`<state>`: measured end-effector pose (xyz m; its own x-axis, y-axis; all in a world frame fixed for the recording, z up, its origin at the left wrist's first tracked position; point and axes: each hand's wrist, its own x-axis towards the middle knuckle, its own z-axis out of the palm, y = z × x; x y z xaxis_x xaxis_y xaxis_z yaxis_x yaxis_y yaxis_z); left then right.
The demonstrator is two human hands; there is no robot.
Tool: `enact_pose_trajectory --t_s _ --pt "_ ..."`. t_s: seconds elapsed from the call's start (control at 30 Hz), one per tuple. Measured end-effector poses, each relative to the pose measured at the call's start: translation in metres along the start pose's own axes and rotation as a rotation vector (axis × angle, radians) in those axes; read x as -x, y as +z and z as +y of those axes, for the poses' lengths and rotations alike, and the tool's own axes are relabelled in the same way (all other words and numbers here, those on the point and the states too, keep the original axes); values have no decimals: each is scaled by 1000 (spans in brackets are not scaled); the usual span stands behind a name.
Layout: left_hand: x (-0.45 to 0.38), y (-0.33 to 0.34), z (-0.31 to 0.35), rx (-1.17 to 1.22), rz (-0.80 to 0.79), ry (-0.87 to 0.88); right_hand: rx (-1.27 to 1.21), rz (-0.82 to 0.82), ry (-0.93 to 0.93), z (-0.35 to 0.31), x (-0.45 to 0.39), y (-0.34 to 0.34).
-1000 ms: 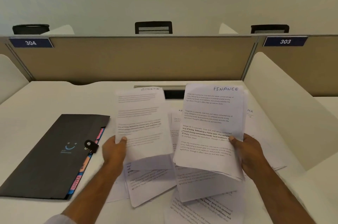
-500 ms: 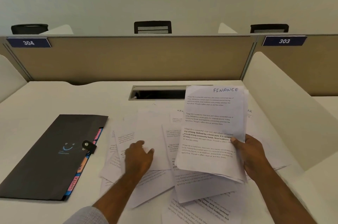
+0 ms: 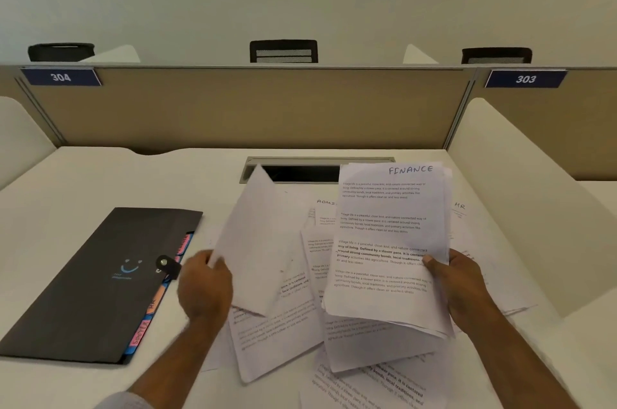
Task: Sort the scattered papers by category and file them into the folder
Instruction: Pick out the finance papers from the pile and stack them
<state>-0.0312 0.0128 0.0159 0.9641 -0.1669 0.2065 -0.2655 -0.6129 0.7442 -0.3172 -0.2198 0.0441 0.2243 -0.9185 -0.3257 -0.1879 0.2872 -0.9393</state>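
My right hand grips a small stack of printed sheets held upright, the top one headed FINANCE in handwriting. My left hand pinches the edge of a single sheet, lifted and tilted, blurred by motion. Several more printed sheets lie scattered flat on the white desk under and between my hands; one shows ADMI at its top, another HR at the far right. The dark grey expanding folder lies shut on the left, colored tabs poking out of its right edge.
A tan partition with labels 304 and 303 closes the back of the desk. A white side divider stands at right. A cable slot opens in the desk behind the papers. Black chair backs show above the partition.
My left hand laid down the sheet it held a second ago, pressed flat on the pile, and has now lifted another sheet from it. The right hand's stack stayed put.
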Motion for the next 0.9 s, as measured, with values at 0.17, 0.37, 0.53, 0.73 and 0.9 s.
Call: enact_pose_trajectory --t_s 0.17,0.37,0.53,0.73,0.9 --pt "-26 -18 21 -14 279 500 -21 1 -10 -2 0 4" --pt "17 6 16 -279 -247 840 -41 -9 1 0 1 13" --pt "43 36 -18 -410 -548 686 -44 6 -4 1 5 12" --pt "44 39 -14 -319 -744 670 -56 34 -1 5 4 6" --pt "39 33 -3 -29 -698 473 -64 41 16 6 4 7"
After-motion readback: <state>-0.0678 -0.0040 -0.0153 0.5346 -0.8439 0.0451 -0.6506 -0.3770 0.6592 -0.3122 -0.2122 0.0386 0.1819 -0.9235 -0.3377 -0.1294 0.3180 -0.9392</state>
